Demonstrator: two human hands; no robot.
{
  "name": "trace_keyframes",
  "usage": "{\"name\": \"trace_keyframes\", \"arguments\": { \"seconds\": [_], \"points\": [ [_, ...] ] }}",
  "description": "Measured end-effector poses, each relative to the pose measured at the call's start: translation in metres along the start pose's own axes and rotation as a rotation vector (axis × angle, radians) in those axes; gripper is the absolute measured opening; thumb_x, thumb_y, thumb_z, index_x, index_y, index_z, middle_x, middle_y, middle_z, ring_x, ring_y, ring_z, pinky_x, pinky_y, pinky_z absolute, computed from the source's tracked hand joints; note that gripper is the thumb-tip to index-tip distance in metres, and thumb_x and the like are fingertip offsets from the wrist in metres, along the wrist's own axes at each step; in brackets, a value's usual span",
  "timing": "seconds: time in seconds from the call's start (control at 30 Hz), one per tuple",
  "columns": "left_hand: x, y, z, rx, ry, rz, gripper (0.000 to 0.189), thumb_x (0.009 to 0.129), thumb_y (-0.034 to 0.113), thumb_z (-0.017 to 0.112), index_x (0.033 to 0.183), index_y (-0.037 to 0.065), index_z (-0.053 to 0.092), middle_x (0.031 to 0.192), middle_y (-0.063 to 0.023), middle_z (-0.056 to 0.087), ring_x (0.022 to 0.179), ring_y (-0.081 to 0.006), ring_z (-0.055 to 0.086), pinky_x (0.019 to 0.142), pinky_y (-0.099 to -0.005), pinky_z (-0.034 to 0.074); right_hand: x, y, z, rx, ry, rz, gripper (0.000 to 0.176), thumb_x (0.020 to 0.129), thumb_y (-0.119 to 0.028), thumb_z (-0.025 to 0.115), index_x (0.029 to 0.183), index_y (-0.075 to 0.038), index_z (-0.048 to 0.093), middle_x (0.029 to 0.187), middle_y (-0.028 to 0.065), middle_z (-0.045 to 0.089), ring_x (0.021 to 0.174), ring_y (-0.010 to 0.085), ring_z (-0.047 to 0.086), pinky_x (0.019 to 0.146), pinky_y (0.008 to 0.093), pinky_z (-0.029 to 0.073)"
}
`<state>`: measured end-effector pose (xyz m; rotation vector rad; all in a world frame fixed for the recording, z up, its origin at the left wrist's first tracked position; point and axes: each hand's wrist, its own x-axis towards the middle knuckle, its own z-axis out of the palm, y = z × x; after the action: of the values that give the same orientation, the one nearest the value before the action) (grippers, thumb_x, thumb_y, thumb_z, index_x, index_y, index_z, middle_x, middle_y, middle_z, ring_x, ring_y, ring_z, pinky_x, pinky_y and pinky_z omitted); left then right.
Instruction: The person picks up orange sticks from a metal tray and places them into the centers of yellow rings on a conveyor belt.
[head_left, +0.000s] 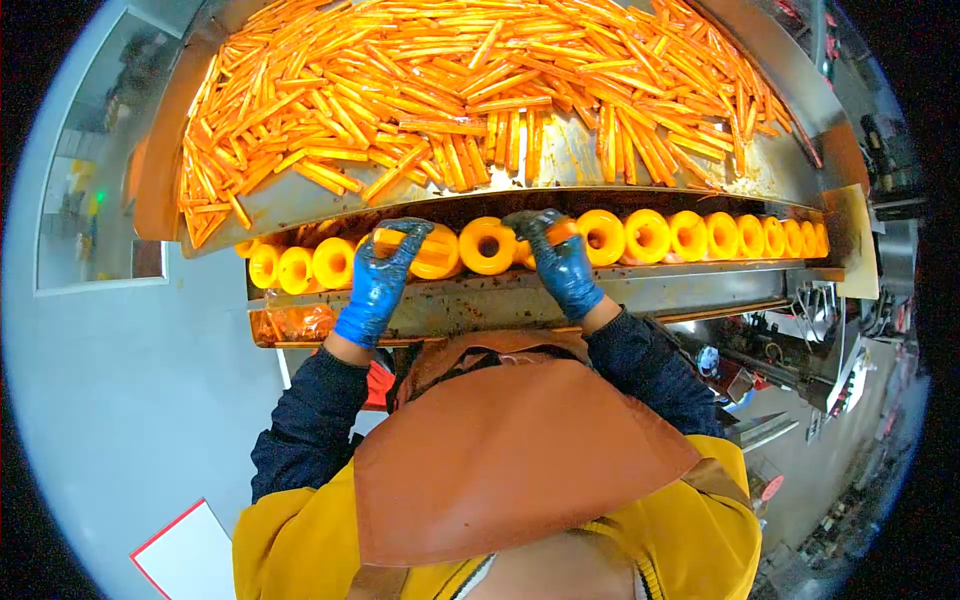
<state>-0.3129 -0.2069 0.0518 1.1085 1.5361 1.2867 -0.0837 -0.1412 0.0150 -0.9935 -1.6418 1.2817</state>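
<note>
My left hand (378, 290), in a blue glove darkened at the fingers, is closed on a glossy orange stick (388, 237). It is over the row of yellow ring-mouthed cups (333, 262), its fingertips close to one of them. My right hand (565, 270), gloved the same way, is closed around another orange stick (563, 232), partly hidden by the fingers. Between the hands, a yellow cup (487, 246) shows its round dark hole. Beyond the cups, a big heap of similar orange sticks (450, 90) lies in a metal tray (570, 165).
The metal tray's front edge runs just behind the cups. A metal ledge (660, 290) passes below them, with a clear bag of orange material (297, 323) at its left end. Machine parts (810, 310) stand to the right. A brown apron (510, 460) covers my front.
</note>
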Motion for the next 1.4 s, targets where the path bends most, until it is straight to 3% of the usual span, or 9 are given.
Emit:
{"name": "trace_keyframes", "arguments": {
  "seconds": [0.3, 0.43, 0.53, 0.63, 0.9, 0.97, 1.03, 1.17, 1.4],
  "points": [
    [0.029, -0.026, -0.030, 0.461, -0.079, 0.206, 0.038, 0.075, 0.016, 0.073, 0.110, 0.005, 0.062, 0.106, -0.0142, 0.062, 0.096, -0.0255, 0.060, 0.084, -0.0339, 0.048, 0.003, 0.014, -0.001, -0.382, -0.058, -0.036, 0.032, 0.080, -0.028, 0.067, 0.104, -0.007, 0.063, 0.095, 0.0156, 0.063, 0.093, 0.0325, 0.060, 0.083, 0.0395, 0.047],
    [0.075, -0.017, -0.053, 1.003, 0.052, 0.530, 0.052, 0.074, 0.017, 0.072, 0.122, 0.008, 0.053, 0.110, -0.0158, 0.058, 0.101, -0.0337, 0.055, 0.087, -0.0395, 0.047, 0.038, 0.005, -0.084, -0.486, 0.286, 0.059, 0.034, 0.080, -0.030, 0.067, 0.105, -0.007, 0.064, 0.101, 0.0151, 0.064, 0.093, 0.0323, 0.061, 0.083, 0.0408, 0.048],
    [0.101, -0.025, -0.042, 0.997, -0.038, 0.419, 0.059, 0.071, 0.022, 0.074, 0.125, 0.013, 0.051, 0.112, -0.0176, 0.056, 0.107, -0.0370, 0.051, 0.089, -0.0437, 0.045, 0.079, 0.010, -0.138, -0.987, 0.424, 0.040, 0.046, 0.079, -0.043, 0.065, 0.106, -0.005, 0.063, 0.108, 0.0189, 0.062, 0.094, 0.0334, 0.061, 0.083, 0.0423, 0.048],
    [0.122, -0.024, -0.015, 0.951, -0.080, 0.399, 0.056, 0.070, 0.019, 0.073, 0.122, 0.016, 0.053, 0.111, -0.0179, 0.056, 0.102, -0.0371, 0.054, 0.086, -0.0440, 0.047, 0.103, 0.028, -0.146, -1.284, 0.196, 0.134, 0.076, 0.071, -0.064, 0.061, 0.109, 0.001, 0.058, 0.107, 0.0260, 0.059, 0.099, 0.0366, 0.058, 0.085, 0.0434, 0.047],
    [0.168, -0.025, 0.031, 0.924, -0.314, 0.706, 0.019, 0.087, 0.017, 0.051, 0.100, 0.010, 0.063, 0.091, -0.0179, 0.063, 0.085, -0.0355, 0.061, 0.074, -0.0448, 0.049, 0.140, 0.022, -0.134, -0.971, 0.133, 0.383, 0.045, 0.074, -0.038, 0.064, 0.096, 0.001, 0.063, 0.100, 0.0261, 0.062, 0.092, 0.0354, 0.062, 0.083, 0.0412, 0.049],
    [0.160, -0.002, 0.034, 1.037, -0.426, 0.371, 0.021, 0.090, 0.018, 0.048, 0.101, 0.011, 0.063, 0.089, -0.0179, 0.063, 0.084, -0.0352, 0.061, 0.073, -0.0446, 0.050, 0.138, 0.036, -0.155, -0.557, 0.122, 0.499, 0.040, 0.075, -0.040, 0.061, 0.084, -0.001, 0.065, 0.080, 0.0180, 0.066, 0.076, 0.0293, 0.064, 0.069, 0.0381, 0.049],
    [0.159, 0.016, 0.028, 1.100, -0.496, 0.379, 0.022, 0.087, 0.020, 0.053, 0.105, 0.011, 0.063, 0.095, -0.0171, 0.063, 0.085, -0.0349, 0.061, 0.072, -0.0441, 0.050, 0.129, 0.050, -0.167, -0.209, 0.327, 0.552, 0.034, 0.080, -0.038, 0.060, 0.074, -0.005, 0.065, 0.064, 0.0076, 0.063, 0.055, 0.0196, 0.058, 0.054, 0.0328, 0.044],
    [0.170, 0.006, 0.010, 1.041, -0.420, 0.716, 0.033, 0.077, 0.019, 0.068, 0.106, 0.006, 0.060, 0.106, -0.0169, 0.060, 0.086, -0.0324, 0.062, 0.074, -0.0405, 0.051, 0.090, 0.010, -0.143, 0.198, 0.300, 0.196, 0.033, 0.085, -0.027, 0.055, 0.099, 0.001, 0.066, 0.096, 0.0093, 0.067, 0.093, 0.0183, 0.061, 0.084, 0.0301, 0.046],
    [0.121, 0.046, -0.002, -0.061, -0.070, 0.076, 0.024, 0.082, 0.015, 0.068, 0.103, 0.006, 0.060, 0.087, 0.0016, 0.059, 0.073, -0.0071, 0.052, 0.065, -0.0238, 0.044, 0.009, 0.001, -0.039, 0.351, 0.103, 0.414, 0.024, 0.085, -0.017, 0.061, 0.101, -0.001, 0.062, 0.088, 0.0051, 0.065, 0.078, 0.0152, 0.061, 0.070, 0.0278, 0.049]
  ]
}}
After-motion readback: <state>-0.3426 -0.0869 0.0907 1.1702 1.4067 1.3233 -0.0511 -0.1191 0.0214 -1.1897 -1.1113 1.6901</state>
